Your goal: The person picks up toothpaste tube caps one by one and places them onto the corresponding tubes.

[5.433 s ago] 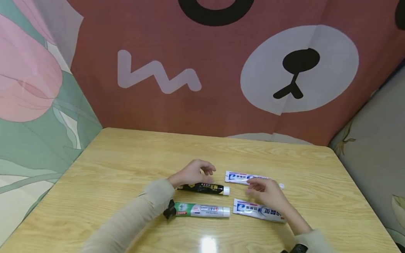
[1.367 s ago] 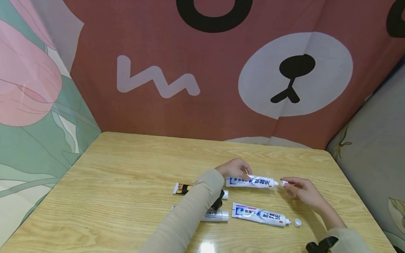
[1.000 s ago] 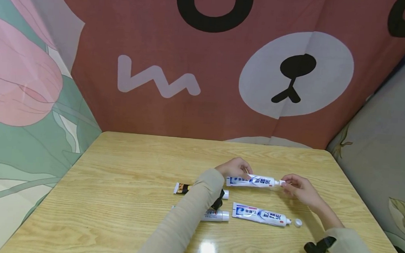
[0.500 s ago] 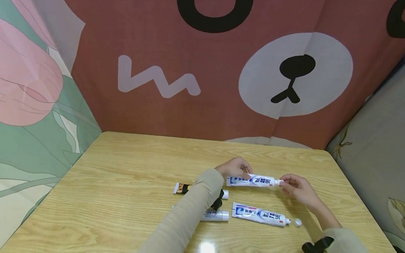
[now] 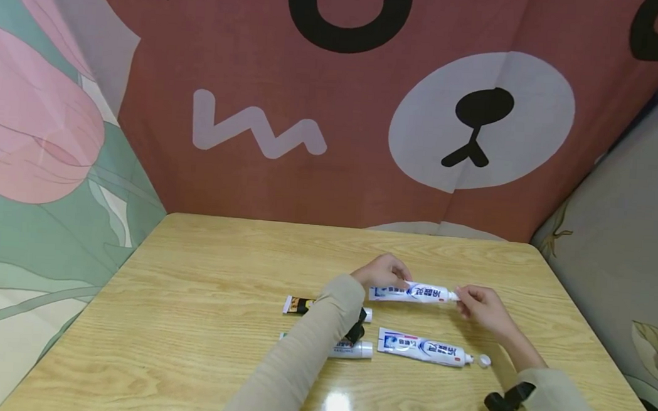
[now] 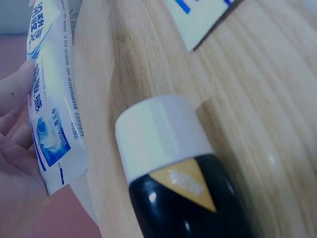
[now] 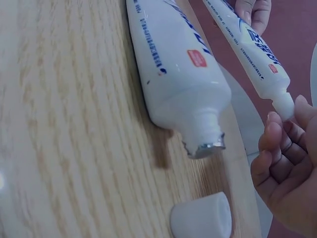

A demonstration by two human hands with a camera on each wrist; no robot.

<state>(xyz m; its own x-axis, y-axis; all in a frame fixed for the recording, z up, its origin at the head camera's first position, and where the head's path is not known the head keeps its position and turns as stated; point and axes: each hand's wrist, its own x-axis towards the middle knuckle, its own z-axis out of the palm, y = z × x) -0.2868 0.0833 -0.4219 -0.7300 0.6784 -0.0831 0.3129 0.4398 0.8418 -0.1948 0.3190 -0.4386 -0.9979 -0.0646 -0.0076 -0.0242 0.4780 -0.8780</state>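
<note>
My left hand [image 5: 383, 271] grips a white and blue toothpaste tube [image 5: 425, 292] near its flat end, holding it above the table. At the tube's other end, my right hand [image 5: 483, 308] pinches a small white cap [image 7: 283, 105] between thumb and fingers. The cap sits at the neck; whether it is threaded on cannot be told. A second white and blue toothpaste tube [image 5: 424, 348] lies uncapped nearer the front, its neck bare. Its loose white cap [image 5: 484, 361] rests just right of that neck.
Under my left forearm lie a black toothpaste tube [image 5: 298, 305] with a white cap [image 6: 163, 135] and a silver-green toothpaste tube [image 5: 361, 350], both partly hidden. All are on a wooden table [image 5: 218, 261], with a printed cloth [image 5: 307, 185] behind its far edge.
Earlier both hands hovered over the tubes. Then my left hand took the far tube and my right hand brought the cap to its neck. Lately the right fingers have shifted slightly around the cap.
</note>
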